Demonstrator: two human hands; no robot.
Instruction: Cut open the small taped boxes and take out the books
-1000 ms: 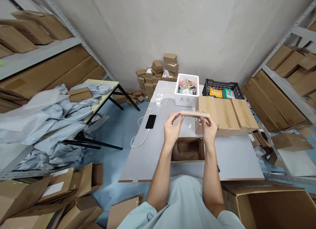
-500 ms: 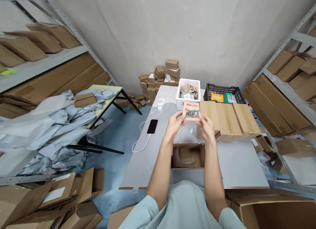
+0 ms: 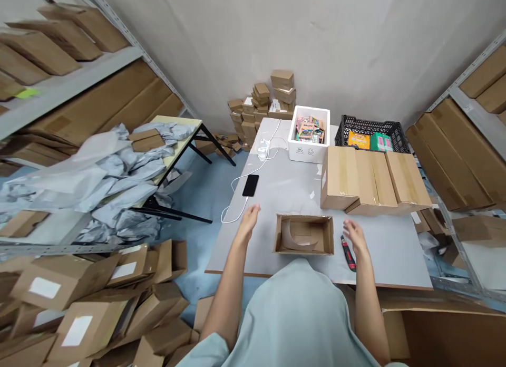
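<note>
Handwriting (image 3: 300, 150) on white bin (image 3: 292, 152); right hand (image 3: 356, 235) near cutter (image 3: 348, 254).

Look, the shirt (image 3: 292, 314) covers part of the tabletop's near edge! Beyond its near right corner, the big box (image 3: 454, 335) runs out of frame; toward the far right corner, cartons (image 3: 342, 172) hide the crate's front (image 3: 348, 128). Print on the packets (image 3: 310, 129)? Too small to read!

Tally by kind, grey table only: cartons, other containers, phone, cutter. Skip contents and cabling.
Taped cartons: 3
Open carton: 1
White foam box: 1
Black crate: 1
Phone: 1
Red-and-black cutter: 1
Total: 8
</note>
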